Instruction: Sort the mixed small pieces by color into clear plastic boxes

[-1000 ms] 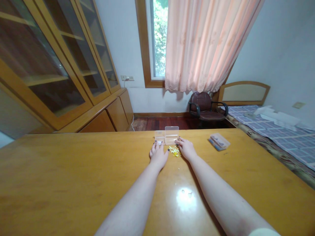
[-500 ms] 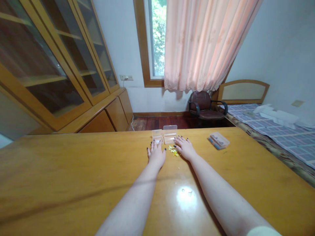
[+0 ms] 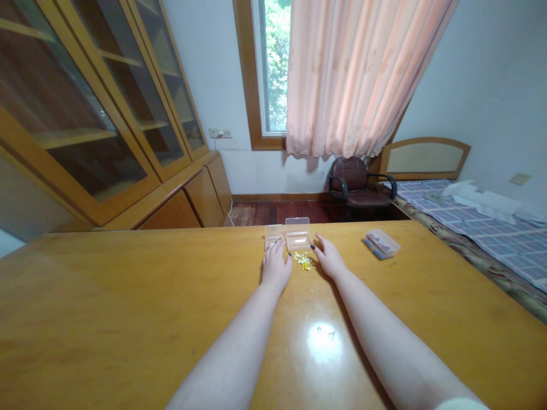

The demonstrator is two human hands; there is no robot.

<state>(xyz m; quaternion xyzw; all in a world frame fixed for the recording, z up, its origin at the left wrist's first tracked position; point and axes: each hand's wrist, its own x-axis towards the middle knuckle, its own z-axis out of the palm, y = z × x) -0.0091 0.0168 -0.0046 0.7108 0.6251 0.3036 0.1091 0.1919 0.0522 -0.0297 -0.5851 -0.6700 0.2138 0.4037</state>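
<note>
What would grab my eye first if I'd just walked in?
Probably the pale pink curtain at the top, beside the bright window. Next, two bare arms stretch over the wooden table: between the left hand and right hand lies a little pile of yellow and whitish pieces, just before two open clear plastic boxes.

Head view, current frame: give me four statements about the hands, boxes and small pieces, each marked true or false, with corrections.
1. The yellow and whitish pieces lie between the left hand and the right hand. True.
2. The larger clear box is closed. False: its lid stands open.
3. The chair is beyond the table. True.
4. The flat case lies left of both hands. False: it lies to their right.
</note>
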